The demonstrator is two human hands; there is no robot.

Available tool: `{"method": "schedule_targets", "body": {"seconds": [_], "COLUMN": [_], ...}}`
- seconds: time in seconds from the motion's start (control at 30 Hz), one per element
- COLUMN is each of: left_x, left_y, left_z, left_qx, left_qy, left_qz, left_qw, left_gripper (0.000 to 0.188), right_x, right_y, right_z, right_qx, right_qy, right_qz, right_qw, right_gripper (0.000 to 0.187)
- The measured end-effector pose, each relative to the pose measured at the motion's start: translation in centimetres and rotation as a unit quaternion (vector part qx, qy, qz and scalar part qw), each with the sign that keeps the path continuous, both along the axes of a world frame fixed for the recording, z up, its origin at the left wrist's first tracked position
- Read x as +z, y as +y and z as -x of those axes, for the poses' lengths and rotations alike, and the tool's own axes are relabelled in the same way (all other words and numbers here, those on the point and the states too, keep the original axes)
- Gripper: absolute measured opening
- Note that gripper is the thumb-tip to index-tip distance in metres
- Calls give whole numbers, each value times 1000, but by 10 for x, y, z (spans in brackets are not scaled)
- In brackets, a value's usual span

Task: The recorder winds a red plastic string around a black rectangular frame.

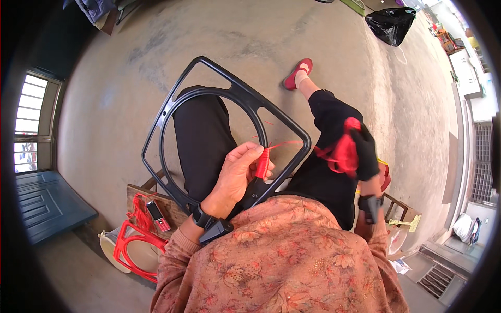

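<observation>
A black four-cornered frame with a large round opening (pixel 244 93) rests tilted across my lap, over my left thigh. Red strip (pixel 263 166) is wound closely around part of its inner ring. My bare left hand (pixel 236 169) is closed on that wound section, thumb on top and fingers behind, partly hidden. From the winding a loose red end stretches rightward. Out to the right, apart from the frame, my right hand (pixel 367 156) in a black glove is closed on a looped bundle of red strip (pixel 344 152); both are blurred by motion.
To my left, a wooden bench (pixel 136 193) carries a mobile phone (pixel 158 215) and a tangle of red strips (pixel 139 218). Beside it stands a red frame (pixel 124 245). A black plastic bag (pixel 391 26) lies on the far-right floor. Red scraps lie between my legs.
</observation>
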State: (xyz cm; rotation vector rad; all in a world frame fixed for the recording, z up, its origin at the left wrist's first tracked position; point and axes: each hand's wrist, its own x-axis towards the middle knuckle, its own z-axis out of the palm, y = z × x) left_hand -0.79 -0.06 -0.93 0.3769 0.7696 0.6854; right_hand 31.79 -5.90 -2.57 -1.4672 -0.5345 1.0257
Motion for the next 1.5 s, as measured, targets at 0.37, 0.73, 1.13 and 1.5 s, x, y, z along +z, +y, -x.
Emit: {"method": "schedule_targets", "body": {"seconds": [0.37, 0.73, 1.13, 1.5], "left_x": [-5, -25, -8, -1], "left_y": [-7, -17, -6, -6], "left_z": [1, -3, -1, -4], "left_qx": [-35, 76, -11, 14], "left_qy": [-64, -54, -5, -5], "left_qz": [40, -60, -20, 14], "left_qw": [997, 994, 1000, 1000], "left_gripper": [20, 24, 13, 15], "right_x": [-65, 0, -26, 19], "right_y": [25, 75, 34, -39], "right_z": [109, 166, 88, -29], "right_qx": [339, 410, 188, -19], "right_qy": [46, 511, 241, 343], "right_qz": [2, -126, 12, -162], "right_qw": [940, 745, 952, 925], "right_gripper": [43, 56, 43, 26]}}
